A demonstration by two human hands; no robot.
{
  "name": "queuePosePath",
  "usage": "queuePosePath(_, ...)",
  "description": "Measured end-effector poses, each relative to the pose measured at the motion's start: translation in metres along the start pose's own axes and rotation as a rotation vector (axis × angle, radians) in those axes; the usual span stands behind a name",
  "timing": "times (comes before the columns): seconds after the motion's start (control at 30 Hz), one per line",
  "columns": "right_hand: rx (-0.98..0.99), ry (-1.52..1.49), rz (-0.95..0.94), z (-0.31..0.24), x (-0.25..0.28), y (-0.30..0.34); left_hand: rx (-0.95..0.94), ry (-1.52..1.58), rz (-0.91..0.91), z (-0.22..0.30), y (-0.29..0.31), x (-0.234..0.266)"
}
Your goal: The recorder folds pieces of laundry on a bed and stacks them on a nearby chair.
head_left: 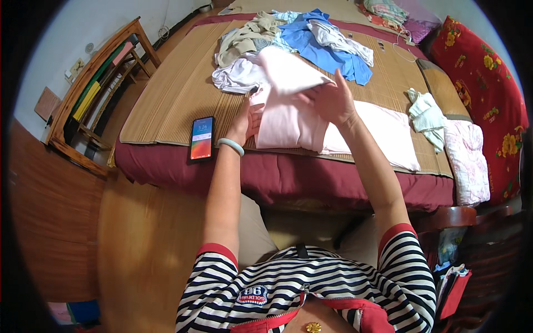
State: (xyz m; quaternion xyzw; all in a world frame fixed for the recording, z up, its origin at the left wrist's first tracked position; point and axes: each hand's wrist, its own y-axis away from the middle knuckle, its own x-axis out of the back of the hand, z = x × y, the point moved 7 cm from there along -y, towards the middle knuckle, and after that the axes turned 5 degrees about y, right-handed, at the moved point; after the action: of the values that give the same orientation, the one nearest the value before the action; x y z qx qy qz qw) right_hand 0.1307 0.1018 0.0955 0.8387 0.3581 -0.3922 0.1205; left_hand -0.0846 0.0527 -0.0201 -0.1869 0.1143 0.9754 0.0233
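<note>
A pale pink garment [288,122] lies partly folded at the front edge of the bed, and one upper part of it stands raised and blurred. My left hand [244,123], a pale bangle on its wrist, is at the garment's left edge with its fingers stretched out. On the other side, my right hand [335,104] has its thumb raised apart and its fingers reaching flat toward the cloth below the raised part. Neither hand visibly grips the fabric. More pale pink cloth [377,133] spreads flat to the right; whether it belongs to the same garment I cannot tell.
Left of the garment a phone [201,137] with a lit screen lies on the woven mat [166,105]. Farther back are heaped clothes, including a blue garment [311,44] and a beige one [250,41]. A pale green cloth [426,119] and a folded floral bundle [466,161] sit at the right.
</note>
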Motion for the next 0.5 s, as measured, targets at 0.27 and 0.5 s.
queuePosePath(0.27, -0.038, 0.625, 0.605, 0.007, 0.141, 0.03, -0.237, -0.359, 0.209, 0.008, -0.01, 0.0)
queuePosePath(0.5, -0.273, 1.32, 0.749, 0.002, 0.11, 0.052, -0.164, -0.998, 0.359, 0.022, 0.011, -0.035)
